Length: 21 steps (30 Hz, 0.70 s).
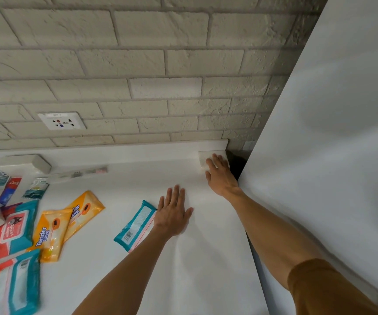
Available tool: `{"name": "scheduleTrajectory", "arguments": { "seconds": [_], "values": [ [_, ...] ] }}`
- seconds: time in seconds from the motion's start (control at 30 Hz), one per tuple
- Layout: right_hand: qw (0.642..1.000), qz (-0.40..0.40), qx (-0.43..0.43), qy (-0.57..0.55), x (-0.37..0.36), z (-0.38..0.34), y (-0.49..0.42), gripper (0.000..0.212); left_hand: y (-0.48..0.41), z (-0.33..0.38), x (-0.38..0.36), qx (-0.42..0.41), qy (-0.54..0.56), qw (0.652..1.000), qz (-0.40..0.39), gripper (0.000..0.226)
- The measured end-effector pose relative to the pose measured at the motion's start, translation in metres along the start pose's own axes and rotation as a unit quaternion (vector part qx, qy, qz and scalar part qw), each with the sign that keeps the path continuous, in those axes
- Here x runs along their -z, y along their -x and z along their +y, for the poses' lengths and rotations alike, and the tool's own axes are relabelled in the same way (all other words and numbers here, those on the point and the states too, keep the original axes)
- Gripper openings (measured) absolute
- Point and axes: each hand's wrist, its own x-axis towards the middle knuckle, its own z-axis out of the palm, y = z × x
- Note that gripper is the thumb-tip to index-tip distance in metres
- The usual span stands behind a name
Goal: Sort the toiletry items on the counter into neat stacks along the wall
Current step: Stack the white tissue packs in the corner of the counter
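My right hand [220, 176] rests with straight fingers on a white packet [208, 157] set against the wall ledge in the counter's far right corner. Flat on the bare white counter [119, 264] lies my left hand [173, 211], fingers spread, its edge touching a teal wipes pack [133, 226] that lies face down. Two orange wipes packs [53, 233] overlap further left. Several teal and red wipes packs [15, 233] sit heaped at the left edge, with a toothpaste box [9, 190] and a small sachet [35, 187] behind them.
A white box [23, 164] lies along the wall ledge at the left. A wall socket [61, 121] sits in the brick wall above it. A tall white appliance side [331, 133] closes off the counter's right end.
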Motion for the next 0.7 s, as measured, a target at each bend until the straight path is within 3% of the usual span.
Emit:
{"name": "scheduleTrajectory", "arguments": {
  "seconds": [0.33,0.7],
  "values": [
    [0.999,-0.003,-0.012,-0.035,0.023,-0.021,0.015,0.063,0.007,-0.003,0.008,-0.006,0.022,0.998,0.052,0.071],
    [0.989,0.054,0.048,-0.127,0.034,-0.131,0.082,0.061,0.099,-0.061,0.070,0.061,0.068,0.978,0.185,0.062]
  ]
}}
